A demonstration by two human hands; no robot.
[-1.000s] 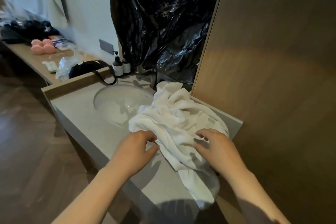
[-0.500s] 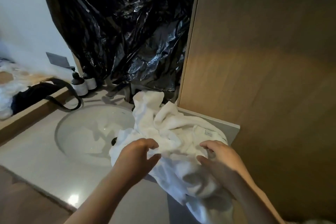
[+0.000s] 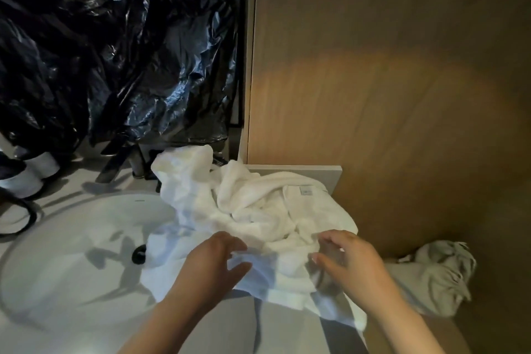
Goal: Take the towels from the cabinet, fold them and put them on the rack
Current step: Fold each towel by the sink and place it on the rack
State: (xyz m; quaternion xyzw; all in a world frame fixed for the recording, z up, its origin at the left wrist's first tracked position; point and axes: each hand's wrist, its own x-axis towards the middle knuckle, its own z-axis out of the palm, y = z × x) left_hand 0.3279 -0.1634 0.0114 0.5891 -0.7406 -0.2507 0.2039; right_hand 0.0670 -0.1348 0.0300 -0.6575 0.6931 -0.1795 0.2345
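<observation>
A crumpled white towel (image 3: 258, 210) lies on the grey counter (image 3: 330, 174), spilling over the right rim of the sink and over the counter's front edge. My left hand (image 3: 215, 267) pinches a fold of its near edge between thumb and fingers. About a hand's width to the right, my right hand (image 3: 353, 264) curls its fingers and thumb around another bunch of the same towel. A small label (image 3: 305, 191) shows on the towel's far right part. A second, greyish bundle of cloth (image 3: 436, 276) lies lower right, beyond the counter's end.
The white sink basin (image 3: 71, 253) with a dark drain (image 3: 139, 253) fills the left. Behind it stand a dark faucet (image 3: 115, 167) and two bottles (image 3: 34, 175). Black plastic sheeting (image 3: 115, 52) hangs at the back. A wooden panel (image 3: 402, 95) walls off the right.
My view has swung right and down, closer to the towel. Both hands have gathered the towel's near edge and drawn it toward the sink; the grey bundle at right has come into view.
</observation>
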